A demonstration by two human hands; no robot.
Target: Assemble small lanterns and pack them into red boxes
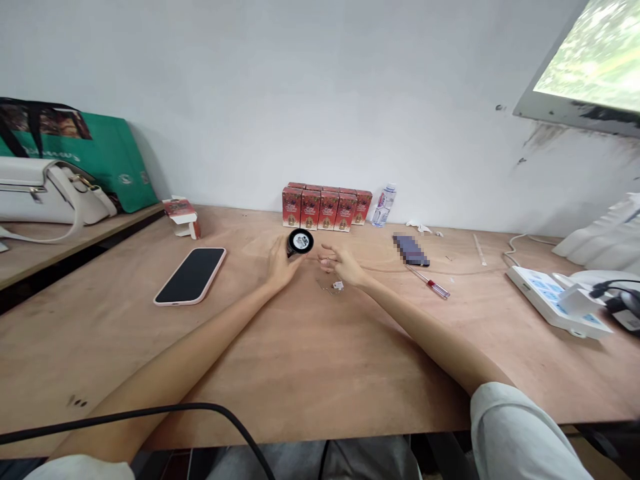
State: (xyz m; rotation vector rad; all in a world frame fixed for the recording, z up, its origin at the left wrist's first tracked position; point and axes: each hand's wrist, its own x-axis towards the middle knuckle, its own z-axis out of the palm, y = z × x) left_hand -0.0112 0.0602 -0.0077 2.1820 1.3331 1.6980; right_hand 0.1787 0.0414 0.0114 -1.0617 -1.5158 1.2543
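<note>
My left hand (281, 265) is wrapped round the side of a round black object (301, 241) with a white disc on its top, near the middle of the wooden table. To its right, my right hand (341, 263) hovers with bent, spread fingers pointing toward the round object; nothing shows clearly between them. Just below the right hand, a small white tag (338, 286) with a thin chain lies on the wood. Behind both hands, red boxes (327, 211) stand in rows against the wall.
A pink-edged phone (191, 276) and an opened red box (183, 217) are on the left. To the right are a bottle (384, 205), a dark phone (411, 250), a screwdriver (436, 287) and a white power strip (557, 300). A black cable (200, 405) crosses the near edge.
</note>
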